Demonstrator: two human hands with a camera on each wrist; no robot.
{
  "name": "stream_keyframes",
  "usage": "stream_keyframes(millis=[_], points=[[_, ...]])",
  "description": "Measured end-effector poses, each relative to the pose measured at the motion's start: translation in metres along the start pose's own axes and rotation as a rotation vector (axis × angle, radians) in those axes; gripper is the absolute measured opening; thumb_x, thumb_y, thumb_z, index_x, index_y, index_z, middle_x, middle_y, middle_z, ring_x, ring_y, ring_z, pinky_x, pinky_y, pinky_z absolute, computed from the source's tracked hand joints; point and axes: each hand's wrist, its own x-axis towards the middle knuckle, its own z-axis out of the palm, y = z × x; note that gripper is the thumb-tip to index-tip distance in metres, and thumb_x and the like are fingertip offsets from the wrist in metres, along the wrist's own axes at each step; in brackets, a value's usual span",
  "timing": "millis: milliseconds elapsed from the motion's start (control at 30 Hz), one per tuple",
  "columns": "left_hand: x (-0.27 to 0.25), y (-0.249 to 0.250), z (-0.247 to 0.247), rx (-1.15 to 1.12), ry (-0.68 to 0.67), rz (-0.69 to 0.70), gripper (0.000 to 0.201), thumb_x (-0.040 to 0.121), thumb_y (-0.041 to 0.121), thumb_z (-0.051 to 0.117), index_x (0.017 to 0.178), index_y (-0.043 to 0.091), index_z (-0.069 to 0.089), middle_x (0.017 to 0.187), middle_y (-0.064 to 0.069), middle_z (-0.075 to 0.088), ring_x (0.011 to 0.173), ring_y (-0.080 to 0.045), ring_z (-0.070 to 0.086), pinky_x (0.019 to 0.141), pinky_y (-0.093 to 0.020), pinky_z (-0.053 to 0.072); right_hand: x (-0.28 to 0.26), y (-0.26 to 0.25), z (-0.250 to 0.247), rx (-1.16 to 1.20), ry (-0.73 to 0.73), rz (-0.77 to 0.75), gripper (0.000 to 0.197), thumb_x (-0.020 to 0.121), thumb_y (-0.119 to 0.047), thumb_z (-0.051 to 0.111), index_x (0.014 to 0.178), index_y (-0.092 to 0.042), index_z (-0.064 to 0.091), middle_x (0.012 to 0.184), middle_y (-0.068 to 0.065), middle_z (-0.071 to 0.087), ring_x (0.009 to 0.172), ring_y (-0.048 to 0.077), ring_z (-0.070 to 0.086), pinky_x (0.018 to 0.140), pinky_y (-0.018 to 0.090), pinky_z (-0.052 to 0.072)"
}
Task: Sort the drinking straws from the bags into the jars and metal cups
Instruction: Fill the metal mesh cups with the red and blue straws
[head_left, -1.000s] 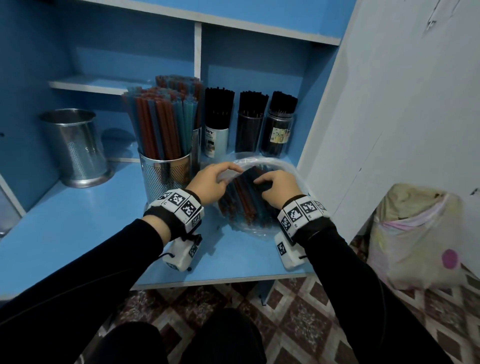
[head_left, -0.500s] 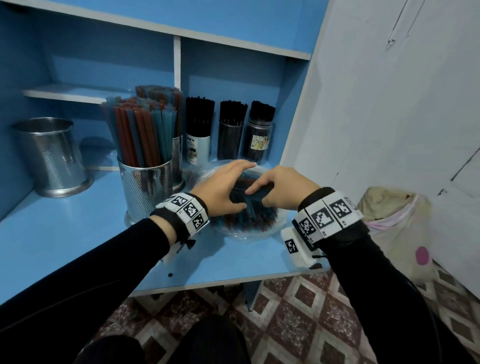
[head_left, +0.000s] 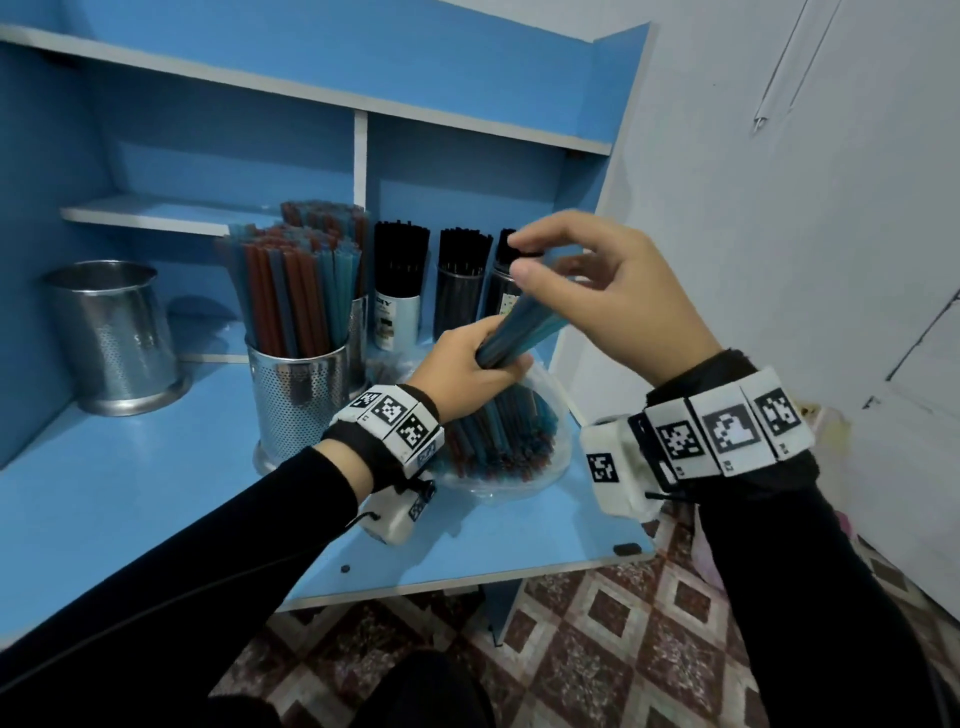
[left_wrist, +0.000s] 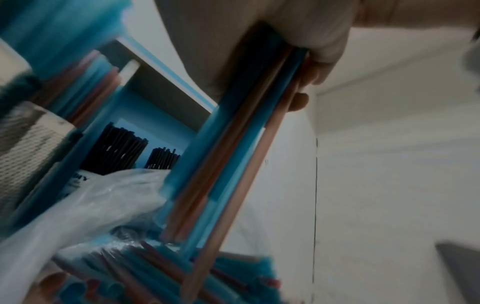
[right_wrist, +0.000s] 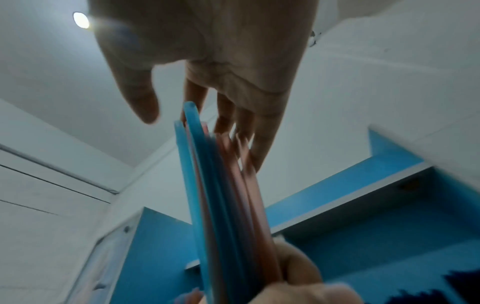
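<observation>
The left hand (head_left: 470, 364) was wrapped tight around a bunch of blue and reddish plastic straws (head_left: 519, 332) just right of the frame's centre, fingers curled round the lower part of the bunch, right above the clear plastic bag (head_left: 550, 415) lying on the blue shelf board (head_left: 130, 493). That bag still had a pile of the same blue and red straws (head_left: 498, 441) inside it. The bunch slanted up and to the right, and its top ends sat under the right hand (head_left: 608, 296), which hovered over them with fingers loosely bent. From the right wrist view the fingertips (right_wrist: 259, 156) looked like they were touching the straw tips and the thumb stood apart, so not really a grip, more of a tapping pose.

Left of centre stood a perforated metal cup (head_left: 296, 410) packed with upright blue and red straws, with a second full cup partly hidden behind it. Further left was another perforated steel cup (head_left: 117, 338), and I couldn't see any straws sticking out of it. Along the back, centre frame, were three jars of black straws (head_left: 462, 280); the rightmost was mostly hidden behind the right hand. The floor in the lower part of the frame was patterned tile (head_left: 597, 649).
</observation>
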Motion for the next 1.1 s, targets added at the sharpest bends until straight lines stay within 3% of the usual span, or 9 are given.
stream_keyframes(millis=[100, 200, 400, 633, 700, 800, 900, 1000, 1100], points=[[-0.006, 0.015, -0.015, -0.118, 0.012, -0.033, 0.023, 0.091, 0.022, 0.067, 0.075, 0.029, 0.052, 0.058, 0.012, 0.054, 0.055, -0.008, 0.054, 0.058, -0.022, 0.045, 0.01, -0.019, 0.01, 0.118, -0.015, -0.139, 0.015, 0.093, -0.019, 0.061, 0.106, -0.014, 0.067, 0.103, -0.003, 0.068, 0.096, 0.014, 0.066, 0.086, 0.035, 0.054], [-0.019, 0.021, -0.035, -0.193, -0.011, -0.055, 0.026, 0.092, 0.02, 0.067, 0.074, 0.016, 0.049, 0.056, 0.009, 0.052, 0.053, -0.01, 0.054, 0.055, -0.021, 0.046, 0.019, -0.028, 0.027, 0.114, -0.053, -0.239, 0.019, 0.092, -0.019, 0.064, 0.111, -0.016, 0.064, 0.107, -0.004, 0.064, 0.098, 0.007, 0.062, 0.085, 0.025, 0.05], [-0.055, -0.009, -0.069, -0.26, 0.026, -0.149, 0.021, 0.086, 0.018, 0.075, 0.077, 0.025, 0.058, 0.063, 0.012, 0.059, 0.061, -0.007, 0.058, 0.063, -0.022, 0.05, 0.026, -0.027, 0.087, 0.017, 0.046, -0.314, 0.025, 0.09, -0.001, 0.058, 0.114, -0.007, 0.062, 0.108, 0.0, 0.061, 0.102, 0.004, 0.055, 0.094, 0.019, 0.043], [-0.092, -0.071, -0.076, -0.062, 0.013, -0.441, 0.014, 0.083, 0.025, 0.077, 0.082, 0.021, 0.064, 0.073, 0.006, 0.069, 0.075, -0.016, 0.067, 0.085, -0.044, 0.054, 0.022, -0.016, 0.126, -0.088, -0.297, -0.089, 0.01, 0.087, -0.021, 0.069, 0.094, -0.014, 0.072, 0.098, -0.004, 0.066, 0.095, 0.008, 0.059, 0.093, 0.03, 0.046], [-0.097, -0.073, -0.076, -0.012, 0.012, -0.47, 0.015, 0.086, 0.025, 0.073, 0.076, 0.019, 0.064, 0.065, 0.005, 0.069, 0.075, -0.022, 0.07, 0.078, -0.042, 0.056, 0.021, -0.012, 0.127, -0.044, -0.286, -0.07, 0.024, 0.083, -0.03, 0.075, 0.104, -0.019, 0.069, 0.106, -0.007, 0.064, 0.099, 0.004, 0.059, 0.092, 0.023, 0.046], [-0.097, -0.065, -0.082, -0.059, 0.078, -0.404, 0.02, 0.091, 0.015, 0.067, 0.072, 0.019, 0.06, 0.056, 0.011, 0.064, 0.061, -0.007, 0.065, 0.064, -0.026, 0.051, 0.021, -0.007, 0.124, 0.1, -0.238, 0.001, 0.063, 0.071, -0.047, 0.081, 0.125, -0.028, 0.056, 0.121, -0.012, 0.054, 0.108, 0.0, 0.054, 0.089, 0.015, 0.048], [-0.098, -0.049, -0.095, -0.061, -0.01, -0.295, 0.024, 0.091, 0.015, 0.067, 0.071, 0.027, 0.061, 0.059, 0.013, 0.063, 0.059, -0.001, 0.061, 0.061, -0.019, 0.05, 0.019, -0.001, 0.123, 0.101, -0.326, 0.086, 0.084, 0.054, -0.064, 0.079, 0.126, -0.031, 0.051, 0.118, -0.014, 0.049, 0.105, 0.0, 0.053, 0.083, 0.015, 0.047], [-0.1, -0.031, -0.101, 0.005, -0.158, -0.195, 0.023, 0.09, 0.02, 0.067, 0.077, 0.039, 0.065, 0.07, 0.017, 0.066, 0.064, 0.001, 0.062, 0.063, -0.023, 0.054, 0.012, 0.005, 0.134, 0.3, -0.486, 0.147, 0.059, 0.06, -0.04, 0.088, 0.109, -0.018, 0.065, 0.096, -0.014, 0.067, 0.09, 0.0, 0.065, 0.077, 0.014, 0.05], [-0.1, -0.02, -0.103, -0.11, -0.05, -0.112, 0.052, 0.081, 0.024, 0.069, 0.126, 0.043, 0.05, 0.086, 0.025, 0.067, 0.071, -0.002, 0.067, 0.059, -0.023, 0.054, 0.009, -0.001, 0.148, 0.373, -0.471, 0.098, 0.011, 0.079, -0.012, 0.079, 0.081, -0.016, 0.068, 0.075, -0.008, 0.068, 0.078, 0.007, 0.067, 0.075, 0.021, 0.052]])
